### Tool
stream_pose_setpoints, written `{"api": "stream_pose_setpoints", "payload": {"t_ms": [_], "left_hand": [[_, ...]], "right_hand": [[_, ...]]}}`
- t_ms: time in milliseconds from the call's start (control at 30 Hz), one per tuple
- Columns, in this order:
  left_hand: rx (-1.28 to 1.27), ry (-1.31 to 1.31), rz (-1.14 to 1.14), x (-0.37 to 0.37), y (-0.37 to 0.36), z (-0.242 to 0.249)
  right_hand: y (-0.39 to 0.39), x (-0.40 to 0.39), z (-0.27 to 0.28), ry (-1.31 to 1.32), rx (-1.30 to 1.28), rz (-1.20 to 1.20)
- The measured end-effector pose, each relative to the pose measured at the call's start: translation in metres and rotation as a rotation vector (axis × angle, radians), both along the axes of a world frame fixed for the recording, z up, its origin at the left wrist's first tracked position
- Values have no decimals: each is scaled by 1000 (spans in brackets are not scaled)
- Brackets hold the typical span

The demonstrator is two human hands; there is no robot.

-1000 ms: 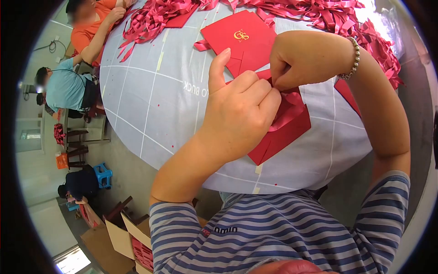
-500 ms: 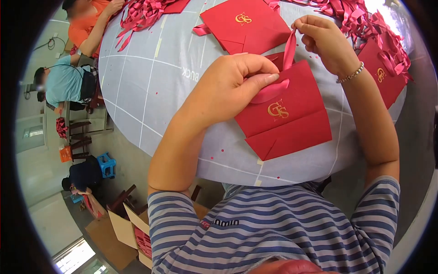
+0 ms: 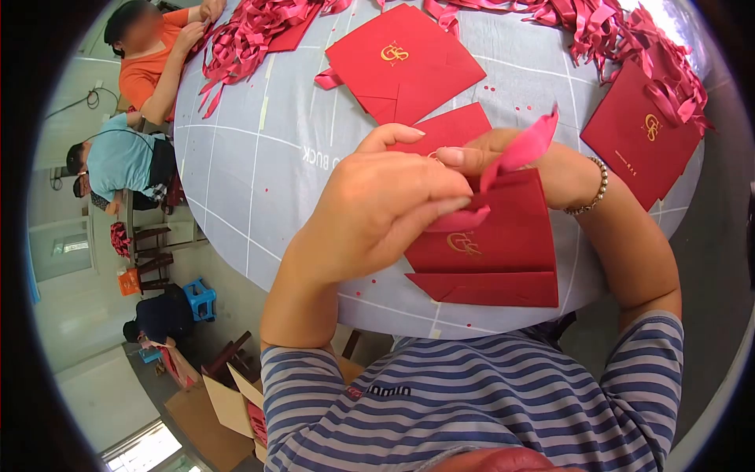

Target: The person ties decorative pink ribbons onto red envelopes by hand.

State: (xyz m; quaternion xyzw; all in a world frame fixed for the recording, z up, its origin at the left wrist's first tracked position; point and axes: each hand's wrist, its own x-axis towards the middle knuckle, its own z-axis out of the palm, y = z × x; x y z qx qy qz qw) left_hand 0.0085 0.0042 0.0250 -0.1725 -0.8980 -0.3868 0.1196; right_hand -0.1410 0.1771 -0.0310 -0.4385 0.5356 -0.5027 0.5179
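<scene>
A red paper gift bag (image 3: 503,244) with a gold monogram lies at the table's near edge, its folded bottom toward me. My left hand (image 3: 385,204) is closed at its top rim, thumb and fingers pinching a pink ribbon (image 3: 465,220) whose loop hangs over the front. My right hand (image 3: 550,169), with a beaded bracelet, is bent in behind the rim, thumb tip beside the left fingers. Ribbon end (image 3: 531,145) stands up in front of it and hides part of the fingers; what they hold is hidden. Just beyond, a red panel (image 3: 464,119) shows.
Another red bag (image 3: 421,63) lies farther back, and more bags (image 3: 645,134) lie at right under heaped ribbons (image 3: 668,71). A ribbon pile (image 3: 252,39) sits at far left near a person in orange (image 3: 145,75). An open carton (image 3: 232,405) stands below the table.
My right hand has come down and left from holding the ribbon up to behind the bag's rim. The ribbon end now stands loose. Left hand and bag sit lower in view.
</scene>
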Motion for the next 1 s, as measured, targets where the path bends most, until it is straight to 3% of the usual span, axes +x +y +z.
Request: {"api": "stream_pose_setpoints", "payload": {"t_ms": [167, 200, 233, 333, 433, 467, 600, 667, 700, 767, 800, 900, 967, 1000], "left_hand": [[173, -196, 175, -2, 2, -12], [363, -351, 221, -3, 1, -12], [555, -503, 267, -4, 0, -13], [652, -509, 243, -8, -8, -20], [753, -441, 190, -6, -7, -22], [787, -385, 144, -6, -6, -23], [726, -392, 138, -4, -4, -16], [748, -409, 186, -4, -1, -18], [765, -431, 235, -4, 1, -19], [729, -414, 238, -3, 3, -18], [691, -398, 243, -2, 4, -17], [625, -391, 308, -1, 8, -14], [601, -353, 333, 1, 10, -13], [578, -319, 365, 1, 10, -13]], "right_hand": [[-5, -8, 3, -21, -12, -448], [-5, -22, 1, -203, 193, -426], [-2, -24, -2, -201, 195, -416], [-2, -22, -2, -219, 44, -245], [-1, -17, 3, 286, -211, -61], [0, -15, 3, 287, -213, -48], [5, -9, -3, 399, -315, 8], [13, -3, -2, 142, 8, -268], [12, -7, -3, 146, 10, -267], [5, -20, -7, 403, 75, -116], [2, -23, -9, 406, 76, -117], [-2, -22, -8, 258, 85, -195], [-7, -7, 3, 14, -128, -298], [-2, -11, 6, -122, -101, -342]]}}
